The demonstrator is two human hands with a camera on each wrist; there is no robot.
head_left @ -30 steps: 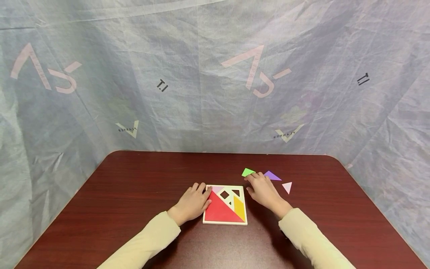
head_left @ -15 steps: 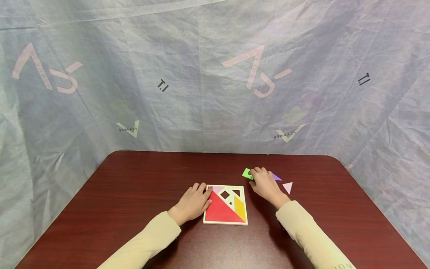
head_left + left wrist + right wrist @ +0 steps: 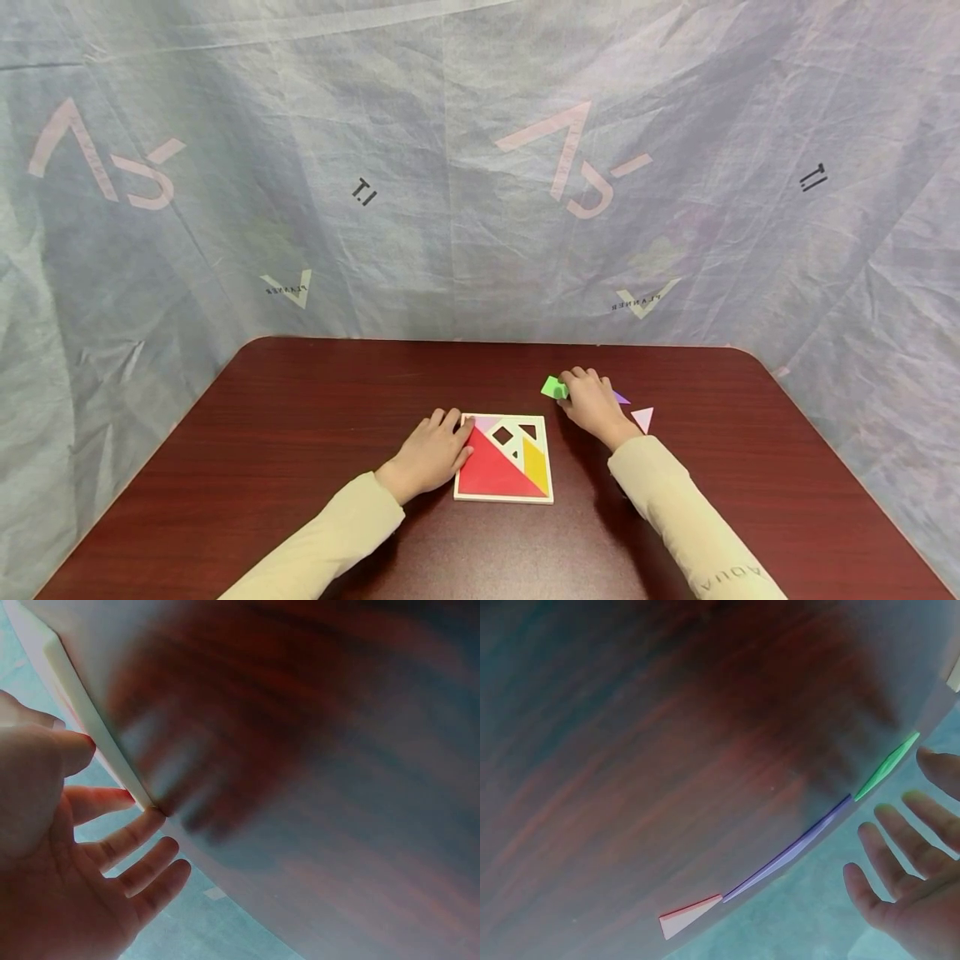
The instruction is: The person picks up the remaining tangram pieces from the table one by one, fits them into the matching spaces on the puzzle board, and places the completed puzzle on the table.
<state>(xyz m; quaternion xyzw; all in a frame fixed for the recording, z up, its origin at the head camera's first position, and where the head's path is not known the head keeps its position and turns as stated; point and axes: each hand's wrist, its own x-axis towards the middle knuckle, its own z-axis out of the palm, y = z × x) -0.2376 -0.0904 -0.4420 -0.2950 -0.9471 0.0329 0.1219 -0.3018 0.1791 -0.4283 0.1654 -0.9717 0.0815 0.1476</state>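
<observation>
A square white puzzle board [image 3: 503,499] holds a large red area [image 3: 491,471], a yellow parallelogram [image 3: 534,467] and a pink piece [image 3: 487,423]. Dark cut-outs show at its upper right. My left hand [image 3: 426,454] rests on the board's left side, forefinger at the far corner and thumb over the red. In the left wrist view its fingers lie fairly straight along the board's edge [image 3: 97,724]. Beyond the board, my right hand [image 3: 592,408] has its fingertips at a flat green piece [image 3: 553,387]. Its fingers look loosely extended in the right wrist view.
A purple triangle [image 3: 621,398] lies partly hidden behind my right hand. A pale pink triangle [image 3: 642,418] is to its right. All rest on a dark red wooden table [image 3: 337,383], with a grey fabric sheet [image 3: 450,208] hanging behind and along the sides.
My right hand has shifted slightly farther away, with its fingertips moving from over the green piece to its right edge. More of the green shows now, less of the purple. The left hand stays put.
</observation>
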